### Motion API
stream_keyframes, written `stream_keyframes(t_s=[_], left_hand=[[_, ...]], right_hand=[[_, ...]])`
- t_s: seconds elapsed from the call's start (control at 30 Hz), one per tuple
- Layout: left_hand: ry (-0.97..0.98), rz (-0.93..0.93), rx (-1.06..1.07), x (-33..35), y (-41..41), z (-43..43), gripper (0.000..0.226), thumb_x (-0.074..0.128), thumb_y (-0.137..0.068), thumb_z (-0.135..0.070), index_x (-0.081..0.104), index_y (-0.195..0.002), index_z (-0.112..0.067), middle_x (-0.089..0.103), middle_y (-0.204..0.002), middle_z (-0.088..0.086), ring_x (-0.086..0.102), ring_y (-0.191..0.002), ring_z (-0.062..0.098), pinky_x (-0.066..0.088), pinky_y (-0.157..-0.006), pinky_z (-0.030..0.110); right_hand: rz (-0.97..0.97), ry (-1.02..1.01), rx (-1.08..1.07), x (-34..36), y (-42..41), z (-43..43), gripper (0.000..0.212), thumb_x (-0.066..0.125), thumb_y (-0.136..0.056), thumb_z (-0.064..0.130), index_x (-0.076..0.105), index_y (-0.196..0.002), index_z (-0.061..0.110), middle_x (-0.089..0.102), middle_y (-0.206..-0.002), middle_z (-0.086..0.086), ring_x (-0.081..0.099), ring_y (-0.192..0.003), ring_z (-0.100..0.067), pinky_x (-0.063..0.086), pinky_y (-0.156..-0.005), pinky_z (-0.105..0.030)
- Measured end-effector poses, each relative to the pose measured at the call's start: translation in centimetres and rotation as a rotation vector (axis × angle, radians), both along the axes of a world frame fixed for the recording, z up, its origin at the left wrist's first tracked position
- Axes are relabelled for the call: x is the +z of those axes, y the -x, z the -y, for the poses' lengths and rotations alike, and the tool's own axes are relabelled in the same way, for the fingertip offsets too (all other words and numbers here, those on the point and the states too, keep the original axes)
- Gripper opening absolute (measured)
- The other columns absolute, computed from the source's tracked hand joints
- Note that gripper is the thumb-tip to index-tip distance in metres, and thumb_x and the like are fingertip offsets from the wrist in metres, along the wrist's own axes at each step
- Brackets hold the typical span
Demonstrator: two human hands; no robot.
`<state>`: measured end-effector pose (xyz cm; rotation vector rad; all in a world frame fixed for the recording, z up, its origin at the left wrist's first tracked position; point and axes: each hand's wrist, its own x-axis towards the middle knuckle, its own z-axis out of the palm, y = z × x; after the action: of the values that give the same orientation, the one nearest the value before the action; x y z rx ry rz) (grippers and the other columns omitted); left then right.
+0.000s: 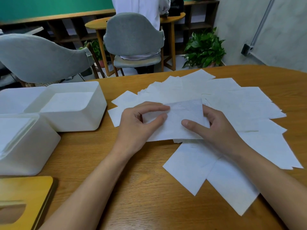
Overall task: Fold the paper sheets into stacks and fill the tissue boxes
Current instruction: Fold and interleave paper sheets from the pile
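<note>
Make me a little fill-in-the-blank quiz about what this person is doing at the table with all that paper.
1. Both hands, left hand and right hand, are pinching one sheet of ____.
2. The open white boxes stand on the person's ____ side.
3. The table is made of ____.
4. The wooden lid with a slot lies at the ____ left corner of the picture.

Missing words: paper; left; wood; bottom

Your bare forearms reach forward from the lower edge and converge at centre. Your left hand (141, 125) is palm-down, with index finger and thumb extended and pinched together at the tips. Your right hand (216, 130) faces it, thumb stretched leftward and flat, remaining fingers curled out of sight.
</note>
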<state>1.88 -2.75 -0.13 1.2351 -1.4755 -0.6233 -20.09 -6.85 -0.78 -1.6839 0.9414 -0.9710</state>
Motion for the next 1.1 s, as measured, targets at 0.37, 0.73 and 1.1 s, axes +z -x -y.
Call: stream_keyframes(t_s=[0.37,0.73,1.1], left_hand=[[0.015,0.089,0.049,-1.4,0.4,0.6,0.023,0.083,-0.090,-0.020,0.080,-0.112,-0.027,0.072,-0.119,-0.017,0.063,-0.120,0.005,0.049,-0.087,0.022],[-0.219,-0.253,0.016,-1.2,1.6,0.3,0.023,0.058,-0.107,-0.035,0.076,-0.121,-0.034,0.074,-0.104,0.007,0.071,-0.100,0.022,0.059,-0.076,0.046],[-0.337,-0.562,0.028,-1.3,2.0,0.4,0.024,0.060,-0.106,-0.027,0.080,-0.119,-0.023,0.078,-0.112,-0.009,0.073,-0.105,0.016,0.057,-0.066,0.027]], right_hand=[[-0.007,0.107,0.012,-0.5,0.1,0.4,0.058,0.070,-0.098,0.011,0.051,-0.141,0.044,0.058,-0.137,0.022,0.060,-0.124,-0.009,0.051,-0.100,-0.031],[0.095,0.075,-0.038,-0.3,0.7,0.9,0.070,0.071,-0.097,0.011,0.034,-0.145,0.045,0.056,-0.141,0.010,0.067,-0.118,-0.015,0.059,-0.098,-0.043],[0.142,-0.030,-0.072,-0.5,0.6,0.9,0.065,0.071,-0.097,0.010,0.039,-0.141,0.047,0.070,-0.127,0.000,0.074,-0.105,-0.022,0.063,-0.086,-0.045]])
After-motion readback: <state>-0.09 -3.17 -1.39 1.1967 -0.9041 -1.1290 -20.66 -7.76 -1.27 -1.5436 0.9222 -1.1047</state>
